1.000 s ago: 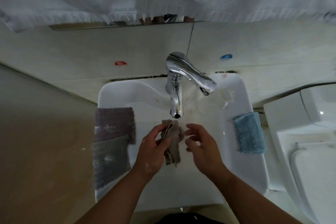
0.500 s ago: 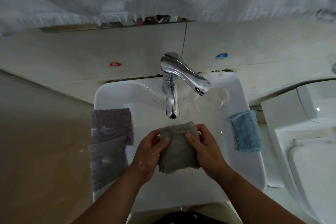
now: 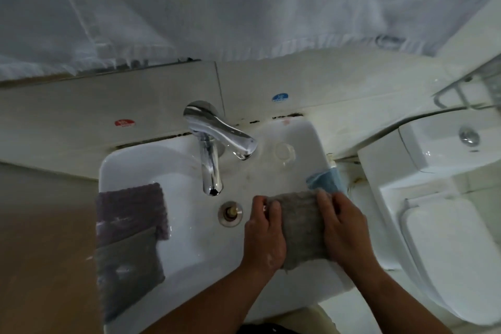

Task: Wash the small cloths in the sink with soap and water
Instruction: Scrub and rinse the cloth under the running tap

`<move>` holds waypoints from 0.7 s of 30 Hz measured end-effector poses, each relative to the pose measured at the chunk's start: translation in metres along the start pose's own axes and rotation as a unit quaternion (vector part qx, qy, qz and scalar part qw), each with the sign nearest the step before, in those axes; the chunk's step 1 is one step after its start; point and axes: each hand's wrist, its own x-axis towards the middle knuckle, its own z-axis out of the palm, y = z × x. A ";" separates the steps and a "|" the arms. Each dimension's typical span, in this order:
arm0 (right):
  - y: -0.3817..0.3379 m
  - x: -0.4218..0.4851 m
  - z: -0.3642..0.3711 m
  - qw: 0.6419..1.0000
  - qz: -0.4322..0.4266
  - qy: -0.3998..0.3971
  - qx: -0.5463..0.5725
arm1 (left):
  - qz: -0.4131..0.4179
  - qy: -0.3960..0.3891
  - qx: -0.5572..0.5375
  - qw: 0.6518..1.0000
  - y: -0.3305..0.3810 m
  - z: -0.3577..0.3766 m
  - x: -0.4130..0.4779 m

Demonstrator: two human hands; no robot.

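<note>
Both hands are on the grey-brown cloth (image 3: 300, 228), stretched flat between them at the right side of the sink (image 3: 116, 168). The left hand (image 3: 264, 236) grips its left edge, thumb on top and fingers curled under; the right hand (image 3: 344, 230) clamps the right edge the same way. The cloth's far end just meets the blue cloth (image 3: 324, 180) draped on the right rim (partly hidden behind the knuckles). The drain (image 3: 230, 213) is just left of the left hand, under the faucet (image 3: 211, 163), which looks dry, though blur makes that hard to judge. A purple cloth (image 3: 132, 209) and a grey cloth (image 3: 127, 260) overlap on the left rim.
</note>
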 end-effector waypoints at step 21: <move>0.084 0.115 -0.017 0.994 0.004 -0.093 0.058 | -0.062 0.037 0.022 0.997 0.030 0.117 0.049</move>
